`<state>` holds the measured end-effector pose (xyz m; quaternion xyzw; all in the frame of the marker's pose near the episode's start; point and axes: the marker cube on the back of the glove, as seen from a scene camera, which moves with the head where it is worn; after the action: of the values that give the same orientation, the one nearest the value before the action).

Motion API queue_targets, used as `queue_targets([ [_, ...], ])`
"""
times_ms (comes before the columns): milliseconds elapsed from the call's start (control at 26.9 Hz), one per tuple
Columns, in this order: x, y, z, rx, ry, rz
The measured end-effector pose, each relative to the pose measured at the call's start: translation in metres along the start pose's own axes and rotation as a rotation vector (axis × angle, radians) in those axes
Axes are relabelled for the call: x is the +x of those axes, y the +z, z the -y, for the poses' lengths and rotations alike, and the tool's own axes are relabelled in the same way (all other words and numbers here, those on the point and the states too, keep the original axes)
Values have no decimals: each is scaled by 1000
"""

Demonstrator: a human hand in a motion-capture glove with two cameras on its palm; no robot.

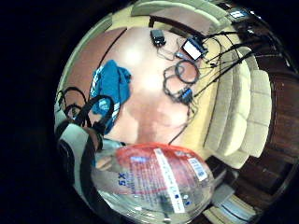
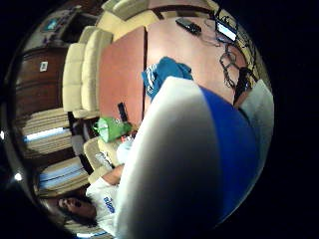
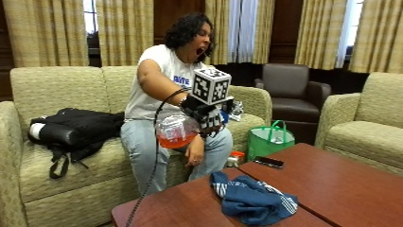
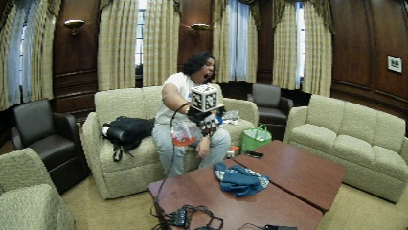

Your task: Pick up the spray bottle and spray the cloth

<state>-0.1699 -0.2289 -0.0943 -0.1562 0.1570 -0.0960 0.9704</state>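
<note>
In the outside view a person sits on the sofa and holds a clear spray bottle (image 3: 174,133) with orange liquid up in front of their chest. Their gloved right hand (image 3: 207,116) grips the bottle's top, fingers curled round it. A crumpled blue cloth (image 3: 252,198) lies on the brown table (image 3: 340,189) in front of the knees, well below and apart from the bottle. The wide outside view shows the same bottle (image 4: 183,134), hand (image 4: 205,120) and cloth (image 4: 241,180). In the palm views the bottle (image 1: 154,182) (image 2: 199,149) sits close, with the cloth (image 1: 111,91) (image 2: 164,72) far off on the table.
A black phone (image 3: 269,162) lies at the table's edge near the person. A green bag (image 3: 269,139) stands on the floor beside the sofa. A black backpack (image 3: 75,127) rests on the sofa seat. Tangled cables (image 4: 188,218) cover the table's near end. The bare hand (image 3: 194,156) rests on the lap.
</note>
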Motion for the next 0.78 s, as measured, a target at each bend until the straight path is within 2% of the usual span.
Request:
queue_targets([
  [410,-72,108,44,-257,-17,-258],
  [782,-115,198,53,-436,-69,-444],
])
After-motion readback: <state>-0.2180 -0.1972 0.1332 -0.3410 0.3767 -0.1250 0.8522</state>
